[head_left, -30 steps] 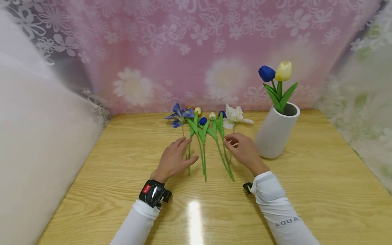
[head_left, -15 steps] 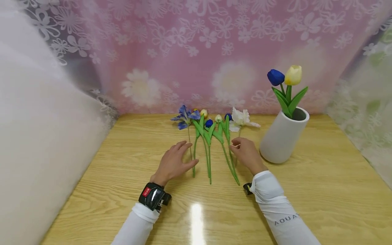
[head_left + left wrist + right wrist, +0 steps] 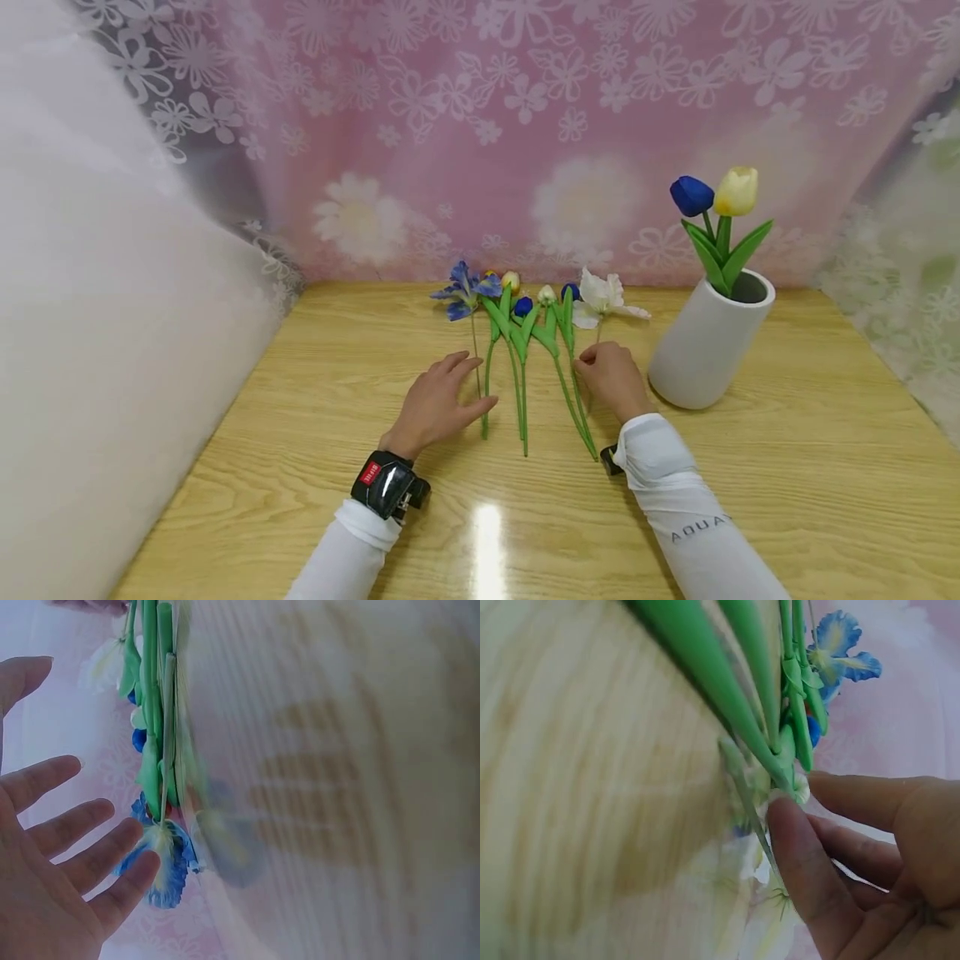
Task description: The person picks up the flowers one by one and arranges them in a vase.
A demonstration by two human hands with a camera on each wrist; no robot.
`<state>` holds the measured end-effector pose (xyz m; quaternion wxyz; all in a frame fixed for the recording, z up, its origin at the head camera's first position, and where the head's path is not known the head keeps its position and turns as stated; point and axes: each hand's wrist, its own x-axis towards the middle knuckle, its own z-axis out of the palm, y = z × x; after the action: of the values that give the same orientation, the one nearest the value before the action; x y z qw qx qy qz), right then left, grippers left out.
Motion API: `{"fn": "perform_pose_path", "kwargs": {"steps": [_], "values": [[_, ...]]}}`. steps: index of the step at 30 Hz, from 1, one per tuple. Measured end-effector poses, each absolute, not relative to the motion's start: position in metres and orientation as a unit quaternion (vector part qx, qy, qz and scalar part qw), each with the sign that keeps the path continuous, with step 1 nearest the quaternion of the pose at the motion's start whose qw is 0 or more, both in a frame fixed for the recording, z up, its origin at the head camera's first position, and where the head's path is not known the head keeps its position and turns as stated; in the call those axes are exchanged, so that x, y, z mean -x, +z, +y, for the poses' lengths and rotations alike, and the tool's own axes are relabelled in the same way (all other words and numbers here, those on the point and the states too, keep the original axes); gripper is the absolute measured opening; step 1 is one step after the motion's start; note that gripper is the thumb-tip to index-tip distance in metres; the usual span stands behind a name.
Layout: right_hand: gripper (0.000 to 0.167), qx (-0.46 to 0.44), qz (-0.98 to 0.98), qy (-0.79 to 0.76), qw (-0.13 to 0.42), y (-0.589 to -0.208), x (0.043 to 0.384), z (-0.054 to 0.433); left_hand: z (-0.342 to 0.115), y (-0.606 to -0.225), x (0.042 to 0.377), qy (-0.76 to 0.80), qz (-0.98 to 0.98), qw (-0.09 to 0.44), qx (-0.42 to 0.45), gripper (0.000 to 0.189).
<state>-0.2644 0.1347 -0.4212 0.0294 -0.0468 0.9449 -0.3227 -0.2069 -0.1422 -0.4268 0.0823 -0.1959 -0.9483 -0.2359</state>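
In the head view, several artificial flowers lie in a row with their stems toward me. My right hand [image 3: 617, 382] pinches the stem of a blue tulip [image 3: 571, 292] between thumb and forefinger. In the right wrist view the thumb [image 3: 799, 847] presses at that green stem. A white iris-like flower [image 3: 602, 298] lies just right of it, its thin stem partly behind the hand. My left hand [image 3: 435, 406] hovers with spread fingers beside a blue iris-like flower [image 3: 465, 290], holding nothing. Between them lie a blue tulip [image 3: 523, 307], a white tulip [image 3: 547, 294] and a yellowish tulip [image 3: 511, 281].
A white vase [image 3: 705, 350] stands at the right with a blue tulip [image 3: 692, 196] and a yellow tulip [image 3: 737, 192] in it. A pink floral curtain [image 3: 450, 167] backs the wooden table [image 3: 300, 417]. Pale cloth [image 3: 97, 333] hangs on the left.
The view has turned slightly left, so the scene sits further right. The right hand's fingers have drawn together on the blue tulip's stem. The left hand stays spread over the table.
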Motion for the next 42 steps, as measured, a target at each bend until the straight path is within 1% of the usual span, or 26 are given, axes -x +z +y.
{"fn": "perform_pose_path", "kwargs": {"steps": [5, 16, 19, 22, 25, 30, 34, 42], "values": [[0.028, 0.060, 0.943, -0.324, 0.047, -0.424, 0.267, 0.136, -0.140, -0.426, 0.208, -0.227, -0.951, 0.079, 0.195, 0.063], [0.022, 0.053, 0.948, -0.302, 0.088, -0.424, 0.274, 0.133, -0.141, -0.427, 0.208, -0.238, -0.949, 0.073, 0.193, 0.063], [0.024, 0.047, 0.947, -0.302, 0.095, -0.424, 0.275, 0.134, -0.140, -0.428, 0.208, -0.242, -0.948, 0.069, 0.194, 0.064], [0.023, 0.045, 0.938, -0.329, 0.101, -0.423, 0.274, 0.136, -0.141, -0.428, 0.208, -0.238, -0.950, 0.065, 0.193, 0.065], [0.018, 0.047, 0.927, -0.357, 0.107, -0.419, 0.272, 0.138, -0.144, -0.429, 0.208, -0.234, -0.950, 0.072, 0.192, 0.065], [0.025, 0.056, 0.915, -0.384, 0.110, -0.407, 0.265, 0.139, -0.145, -0.426, 0.208, -0.239, -0.950, 0.075, 0.187, 0.068], [0.027, 0.068, 0.913, -0.390, 0.092, -0.394, 0.255, 0.139, -0.144, -0.423, 0.208, -0.247, -0.947, 0.076, 0.193, 0.071], [0.018, 0.108, 0.913, -0.393, -0.012, -0.366, 0.239, 0.135, -0.144, -0.416, 0.210, -0.249, -0.944, 0.096, 0.197, 0.076]]}}
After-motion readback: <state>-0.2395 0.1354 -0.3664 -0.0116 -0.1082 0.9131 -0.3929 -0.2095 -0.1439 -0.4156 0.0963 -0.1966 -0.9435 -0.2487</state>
